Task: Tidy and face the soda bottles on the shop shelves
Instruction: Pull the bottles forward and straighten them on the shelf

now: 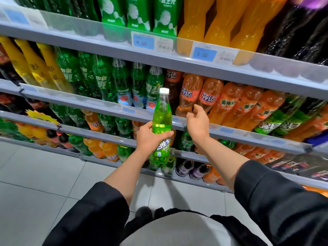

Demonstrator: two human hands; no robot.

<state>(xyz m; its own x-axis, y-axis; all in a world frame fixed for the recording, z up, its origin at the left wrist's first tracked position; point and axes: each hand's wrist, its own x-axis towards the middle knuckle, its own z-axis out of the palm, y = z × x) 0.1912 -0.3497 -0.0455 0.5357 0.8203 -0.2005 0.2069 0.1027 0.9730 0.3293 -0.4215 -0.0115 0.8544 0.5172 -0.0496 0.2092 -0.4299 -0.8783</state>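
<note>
Black sleeves (99, 210) lie nearest the head camera, with both bare forearms extended toward the shelves.

Head view:

1. A green bottle (161, 128) with a white cap (164, 90) is held upright in front of the shelves, clear of every row. It is gripped at mid-body by the left hand (150, 139), whose fingers and thumb are curled round it just above the label.

2. The right hand (197, 122) holds nothing. Its fingers are loosely curled and it is raised near the orange bottles (200, 96) on the middle shelf; whether a fingertip touches one cannot be told.

3. A rail (110, 105) runs along the front of that shelf. Green bottles (138, 86) stand to the left of the orange ones, and a darker gap appears to lie between the two groups.

Recommended procedure, as a judgement:

- The gap should be confirmed as belonging to the green row before the bottle is placed.
- Neighbouring orange bottles are best steadied or nudged aside by the free hand.
- The base should be lifted over the rail, not dragged against it.
- The bottle is to be set upright, drawn forward to the rail, and turned until its label faces outward.
</note>
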